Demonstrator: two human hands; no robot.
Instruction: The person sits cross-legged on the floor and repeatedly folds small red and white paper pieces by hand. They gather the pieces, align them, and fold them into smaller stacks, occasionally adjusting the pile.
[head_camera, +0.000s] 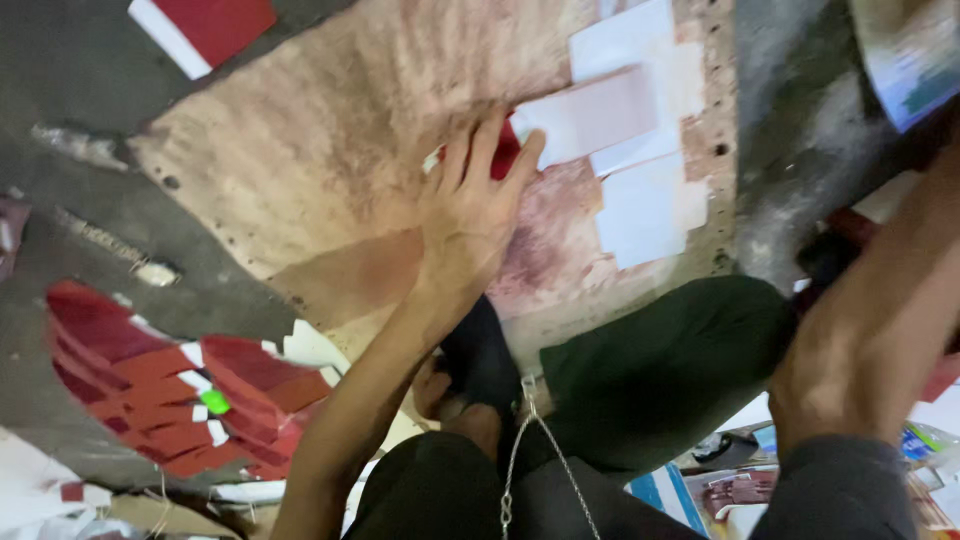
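Note:
My left hand (470, 215) lies flat, palm down, on a stained wooden board (330, 150), fingers spread. Its fingertips press on a small red piece (506, 152) and touch the edge of a pale pink card (595, 115). That card lies over several white paper sheets (645, 205) on the board's right side. My right forearm (880, 320) reaches toward the upper right, and its hand passes out of the picture. My legs in dark trousers (660, 370) are folded under the board's near edge, and a thin metal chain (520, 450) hangs between them.
A heap of red and white paper pieces (170, 400) lies on the dark floor at lower left. A red and white card (200, 28) sits at the top left. Printed packets and papers (730, 490) clutter the lower right; another printed sheet (915, 60) is at top right.

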